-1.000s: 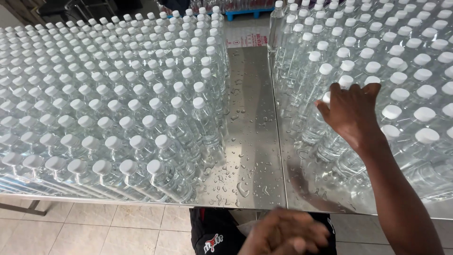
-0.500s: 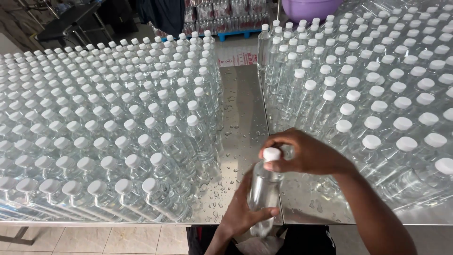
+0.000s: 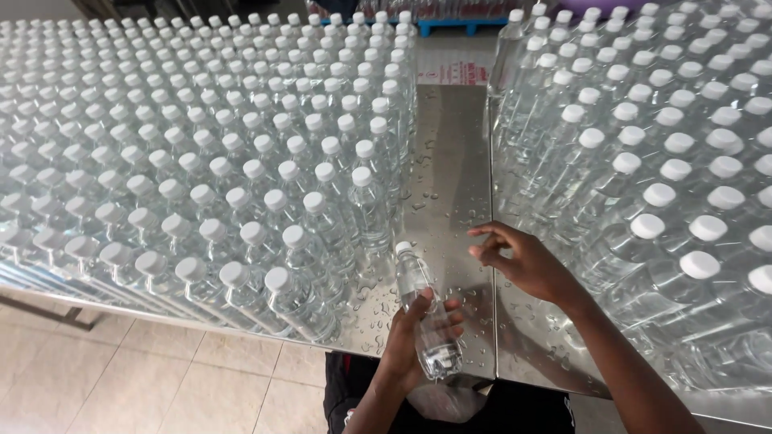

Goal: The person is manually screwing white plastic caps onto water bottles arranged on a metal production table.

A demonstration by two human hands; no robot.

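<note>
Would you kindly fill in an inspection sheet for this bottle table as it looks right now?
Surface: steel table, wet with droplets, seam down the bare strip.
Job's things: clear capped bottle tilted over the table's near edge.
Clutter: left bottle block and right bottle block, white caps, densely packed.
Grippers: left hand wrapped around the bottle's lower body; right hand open beside it, holding nothing.
Cables: nothing seen.
Surroundings: tiled floor; blue pallet beyond the table.
</note>
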